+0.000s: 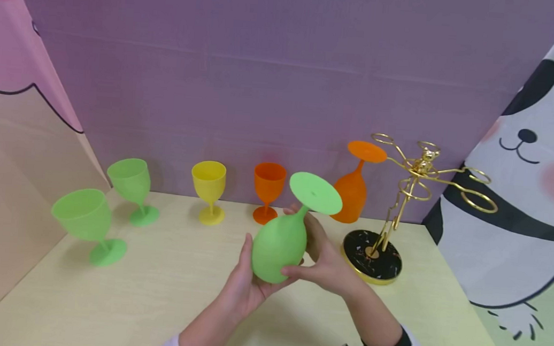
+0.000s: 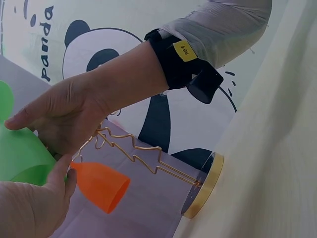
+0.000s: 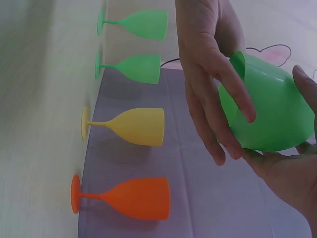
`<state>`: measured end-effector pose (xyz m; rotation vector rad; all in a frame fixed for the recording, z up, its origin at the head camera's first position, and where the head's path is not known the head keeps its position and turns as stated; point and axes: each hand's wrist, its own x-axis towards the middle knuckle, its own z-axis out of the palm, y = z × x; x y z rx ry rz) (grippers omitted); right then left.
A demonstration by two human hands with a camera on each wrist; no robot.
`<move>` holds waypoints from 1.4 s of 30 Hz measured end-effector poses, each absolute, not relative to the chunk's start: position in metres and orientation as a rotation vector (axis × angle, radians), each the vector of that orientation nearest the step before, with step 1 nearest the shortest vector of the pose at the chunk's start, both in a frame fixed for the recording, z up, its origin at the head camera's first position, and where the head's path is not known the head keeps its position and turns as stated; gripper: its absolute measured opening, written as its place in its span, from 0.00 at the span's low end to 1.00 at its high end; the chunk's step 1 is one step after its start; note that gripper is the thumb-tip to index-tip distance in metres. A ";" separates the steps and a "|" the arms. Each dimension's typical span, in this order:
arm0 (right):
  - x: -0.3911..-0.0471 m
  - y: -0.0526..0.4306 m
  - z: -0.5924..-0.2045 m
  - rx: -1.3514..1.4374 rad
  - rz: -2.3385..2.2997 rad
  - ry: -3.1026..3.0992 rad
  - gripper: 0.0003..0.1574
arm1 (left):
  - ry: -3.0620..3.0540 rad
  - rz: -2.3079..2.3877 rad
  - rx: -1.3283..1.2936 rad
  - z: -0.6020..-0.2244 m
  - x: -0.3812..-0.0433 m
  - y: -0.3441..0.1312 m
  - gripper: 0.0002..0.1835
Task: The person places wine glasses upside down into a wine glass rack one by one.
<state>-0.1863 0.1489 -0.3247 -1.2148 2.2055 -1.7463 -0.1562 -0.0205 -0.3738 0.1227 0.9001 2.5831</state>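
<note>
Both hands hold a green goblet (image 1: pixel 278 248) upside down and tilted above the table, its round foot uppermost. My left hand (image 1: pixel 244 294) cups the bowl from the left and below, the thumb along its side. From the right, my right hand (image 1: pixel 326 265) grips the bowl with the thumb in front; its other fingers reach behind, partly hidden. The left wrist view shows the goblet's bowl (image 2: pixel 25 156) between the two hands. To the right stands a gold rack (image 1: pixel 424 170) with several rings, and an orange goblet (image 1: pixel 352 194) hangs inverted from it.
Two green goblets (image 1: pixel 129 181) stand upright at the left of the table (image 1: pixel 167 288). A yellow goblet (image 1: pixel 209 181) and another orange goblet (image 1: pixel 269 180) stand near the purple back wall (image 1: pixel 282 98). The rack's round black base (image 1: pixel 363 249) rests at the right.
</note>
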 end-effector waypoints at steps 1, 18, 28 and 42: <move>-0.186 0.149 -0.325 -1.210 -1.746 2.210 0.58 | 0.898 2.583 0.119 -0.374 -0.156 -0.020 0.40; -0.183 0.149 -0.328 -1.162 -1.742 2.255 0.55 | 0.887 2.568 0.143 -0.378 -0.155 -0.017 0.40; -0.184 0.149 -0.330 -1.138 -1.733 2.289 0.54 | 0.882 2.574 0.099 -0.378 -0.153 -0.016 0.42; -0.184 0.150 -0.330 -1.117 -1.721 2.335 0.55 | 0.895 2.549 0.134 -0.381 -0.154 -0.016 0.41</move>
